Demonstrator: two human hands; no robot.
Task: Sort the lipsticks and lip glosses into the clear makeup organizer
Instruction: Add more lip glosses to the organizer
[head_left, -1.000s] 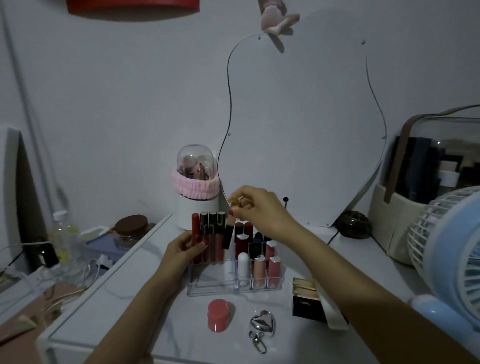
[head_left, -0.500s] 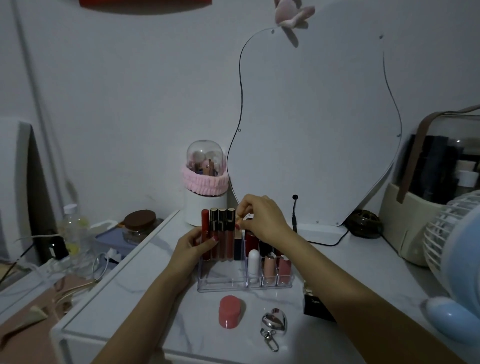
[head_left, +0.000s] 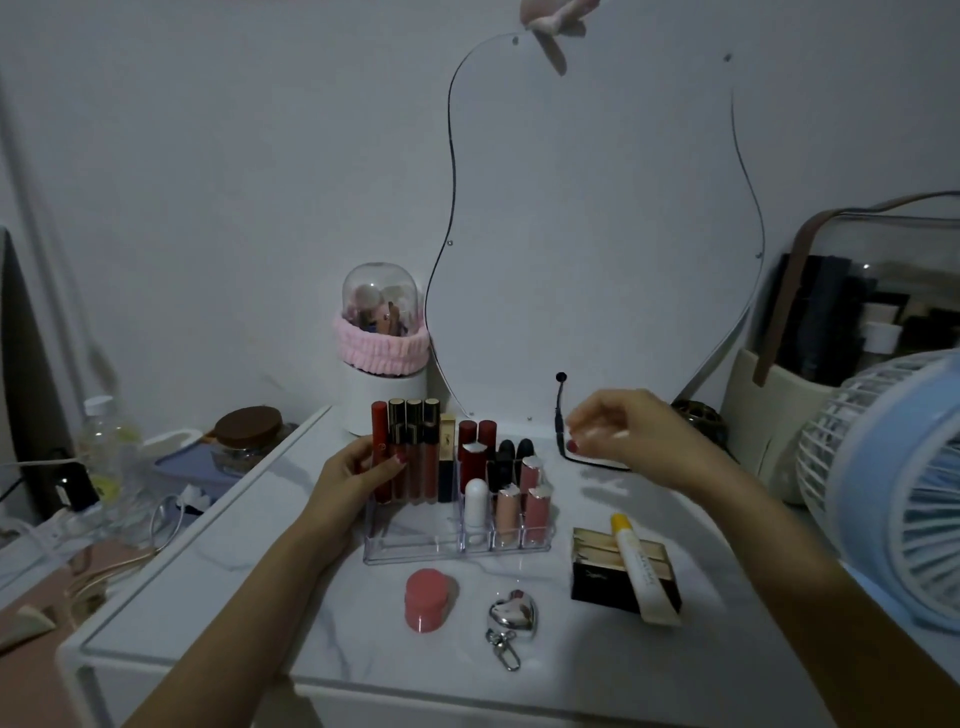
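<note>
The clear makeup organizer (head_left: 415, 550) stands mid-table. Tall lip glosses (head_left: 415, 452) line its back left, with a dark gold-capped lipstick (head_left: 447, 457) beside them. Several lipsticks (head_left: 511, 493) fill the small cells on the right. My left hand (head_left: 348, 475) holds the red gloss tube (head_left: 380, 447) at the organizer's left end. My right hand (head_left: 618, 431) hovers to the right of the organizer, fingers loosely curled, nothing in it. A cream tube with a yellow cap (head_left: 641, 566) lies across a black and gold box (head_left: 618, 571) to the organizer's right.
In front of the organizer lie a pink round pot (head_left: 427, 597) and a silver heart keychain (head_left: 513, 616). A domed brush holder (head_left: 382, 353) and curvy mirror (head_left: 592, 234) stand behind. A fan (head_left: 898, 488) and storage case (head_left: 852, 332) are on the right, clutter on the left.
My right hand let go of the dark gold-capped lipstick in the organizer's back row and drew away to the right. My left hand stays on the gloss tubes.
</note>
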